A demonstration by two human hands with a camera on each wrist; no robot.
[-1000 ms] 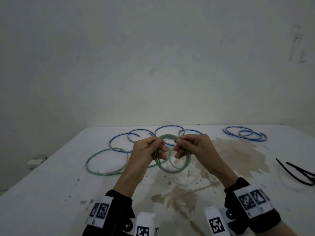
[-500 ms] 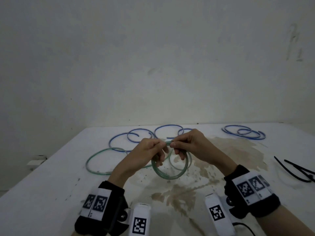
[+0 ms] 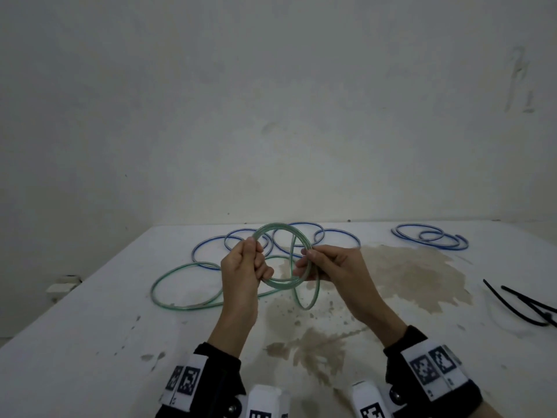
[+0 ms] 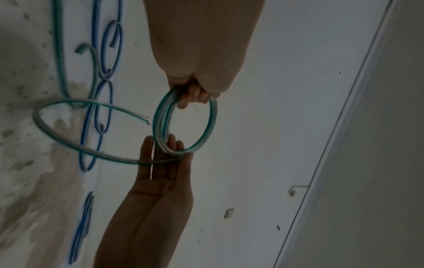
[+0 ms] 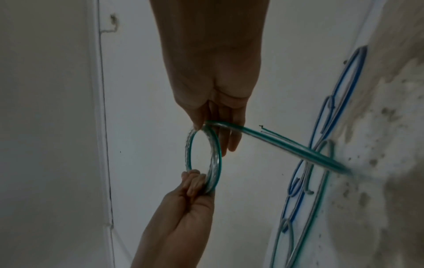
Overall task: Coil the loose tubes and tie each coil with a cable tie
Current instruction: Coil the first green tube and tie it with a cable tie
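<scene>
left hand [image 3: 241, 267]: fingers curled round left side of green tube coil [image 3: 281, 256], held above bench [image 3: 90, 342]
right hand [image 3: 328, 267]: pinches coil's right side, thumb on top
green tube tail [image 3: 187, 285]: loose loop lying on bench, left
blue tubes [image 3: 429, 239]: uncoiled, far edge
cable ties [image 3: 518, 303]: black, right edge

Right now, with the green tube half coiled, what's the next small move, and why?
Probably the right hand should lay the hanging loop onto the green translucent tube coil gripped by the left hand; green tube still trails loose on the white table.
</scene>
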